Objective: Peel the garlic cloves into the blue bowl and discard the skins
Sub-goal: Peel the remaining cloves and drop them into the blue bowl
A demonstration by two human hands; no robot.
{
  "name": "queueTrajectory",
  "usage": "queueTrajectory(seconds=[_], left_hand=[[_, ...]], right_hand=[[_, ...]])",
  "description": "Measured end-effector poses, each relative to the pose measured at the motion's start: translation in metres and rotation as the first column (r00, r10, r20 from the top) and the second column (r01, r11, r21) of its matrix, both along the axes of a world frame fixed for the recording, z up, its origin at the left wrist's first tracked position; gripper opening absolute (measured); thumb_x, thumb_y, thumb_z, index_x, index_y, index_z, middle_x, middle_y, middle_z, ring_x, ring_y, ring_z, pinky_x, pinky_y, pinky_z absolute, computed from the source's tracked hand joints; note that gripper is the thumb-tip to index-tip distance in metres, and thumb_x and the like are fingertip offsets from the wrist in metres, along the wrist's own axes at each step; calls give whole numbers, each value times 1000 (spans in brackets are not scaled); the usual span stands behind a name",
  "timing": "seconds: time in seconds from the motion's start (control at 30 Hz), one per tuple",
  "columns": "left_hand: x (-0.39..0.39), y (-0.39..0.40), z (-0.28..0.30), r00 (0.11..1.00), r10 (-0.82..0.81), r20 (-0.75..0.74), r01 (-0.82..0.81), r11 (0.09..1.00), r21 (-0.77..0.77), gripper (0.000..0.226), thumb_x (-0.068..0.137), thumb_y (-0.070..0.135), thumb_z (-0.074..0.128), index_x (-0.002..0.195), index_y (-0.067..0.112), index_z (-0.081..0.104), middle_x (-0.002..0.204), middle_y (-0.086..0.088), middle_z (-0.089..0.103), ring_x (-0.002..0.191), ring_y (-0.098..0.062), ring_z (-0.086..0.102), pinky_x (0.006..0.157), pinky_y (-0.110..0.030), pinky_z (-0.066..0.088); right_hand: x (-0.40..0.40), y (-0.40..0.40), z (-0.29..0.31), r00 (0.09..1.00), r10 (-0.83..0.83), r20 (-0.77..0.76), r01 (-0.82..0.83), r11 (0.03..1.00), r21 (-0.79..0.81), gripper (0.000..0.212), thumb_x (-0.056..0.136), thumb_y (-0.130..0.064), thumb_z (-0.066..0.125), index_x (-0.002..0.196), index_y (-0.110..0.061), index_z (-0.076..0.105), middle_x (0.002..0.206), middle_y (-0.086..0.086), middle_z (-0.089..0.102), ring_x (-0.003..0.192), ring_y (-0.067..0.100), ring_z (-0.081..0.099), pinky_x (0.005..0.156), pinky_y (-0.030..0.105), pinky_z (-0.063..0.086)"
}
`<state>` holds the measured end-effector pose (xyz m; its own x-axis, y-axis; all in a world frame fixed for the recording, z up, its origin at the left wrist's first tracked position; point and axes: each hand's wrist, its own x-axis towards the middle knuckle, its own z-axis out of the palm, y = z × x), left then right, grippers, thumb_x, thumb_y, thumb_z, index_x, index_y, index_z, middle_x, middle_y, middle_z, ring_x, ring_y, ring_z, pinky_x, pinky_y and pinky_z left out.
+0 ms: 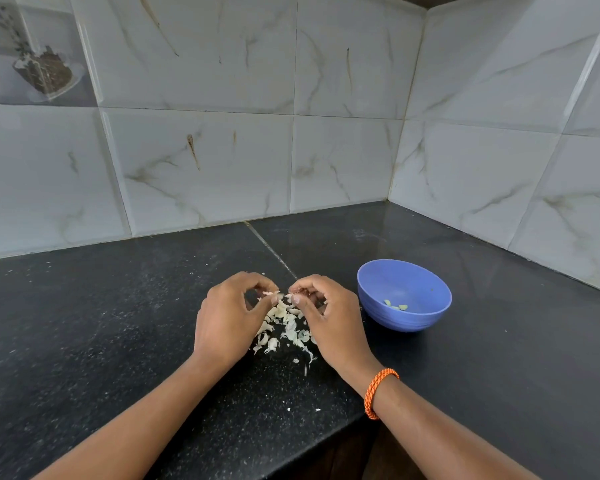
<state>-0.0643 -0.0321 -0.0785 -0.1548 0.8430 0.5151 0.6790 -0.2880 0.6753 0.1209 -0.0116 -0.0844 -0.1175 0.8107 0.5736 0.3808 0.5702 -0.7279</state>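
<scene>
L hand [227, 318] + R hand [326, 317] pinch clove [284, 295] over skins [284, 327]

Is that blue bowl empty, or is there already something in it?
Nearly empty: the blue bowl stands upright with only a few pale peeled cloves lying at its bottom.

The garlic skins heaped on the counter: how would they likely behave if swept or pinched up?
The garlic skins look thin, curled and papery, so probably very light and floppy. Stray flecks lie around the heap on the black counter, suggesting a push scatters them. Pinching likely lifts only a few.
</scene>
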Motion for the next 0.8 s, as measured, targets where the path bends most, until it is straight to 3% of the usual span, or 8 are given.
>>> queueTrajectory(seconds=[0.13, 0.33, 0.5, 0.67, 0.8], left_hand=[[-1, -1, -1, 1000, 3, -7, -4, 1000, -26, 23, 91, 27, 84, 100, 47, 77, 107, 29, 73, 63, -3, 63, 60, -22, 44], [1, 1, -3, 996, -83, 24, 83, 997, 0, 7, 98, 40, 76, 97, 46, 79, 112, 27, 72, 63, 1, 61, 60, -23, 44], [3, 4, -9, 984, -177, 33, 178, 983, -53, 4, 96, 46, 77, 94, 43, 77, 110, 26, 73, 52, -10, 65, 63, -44, 59], [4, 4, -9, 993, -116, 11, 117, 993, -33, 10, 95, 41, 81, 86, 42, 76, 97, 26, 73, 58, -6, 62, 60, -31, 46], [3, 4, -6, 999, -54, -7, 54, 998, -14, 11, 90, 43, 85, 84, 42, 76, 93, 27, 73, 68, 6, 59, 61, -25, 40]], right_hand=[[1, -1, 2, 999, 8, -32, -10, 998, -54, 16, 94, -7, 77, 94, -23, 77, 90, -13, 74, 86, 10, 68, 69, 16, 51], [2, 1, 1, 1000, 12, -28, -14, 998, -63, 22, 90, -1, 79, 89, -23, 77, 89, -14, 74, 83, 14, 70, 67, 30, 58], [1, -3, 4, 994, 63, -88, -69, 995, -72, 20, 90, 1, 80, 89, -19, 76, 91, -9, 74, 78, 12, 70, 56, 16, 51], [0, -4, 6, 991, 76, -113, -86, 993, -86, 18, 91, -7, 81, 97, -24, 78, 92, -10, 76, 81, 14, 71, 60, 17, 50], [0, -3, 3, 995, 43, -87, -50, 996, -74, 18, 95, -10, 76, 103, -25, 80, 94, -13, 77, 90, 12, 72, 72, 20, 55]])
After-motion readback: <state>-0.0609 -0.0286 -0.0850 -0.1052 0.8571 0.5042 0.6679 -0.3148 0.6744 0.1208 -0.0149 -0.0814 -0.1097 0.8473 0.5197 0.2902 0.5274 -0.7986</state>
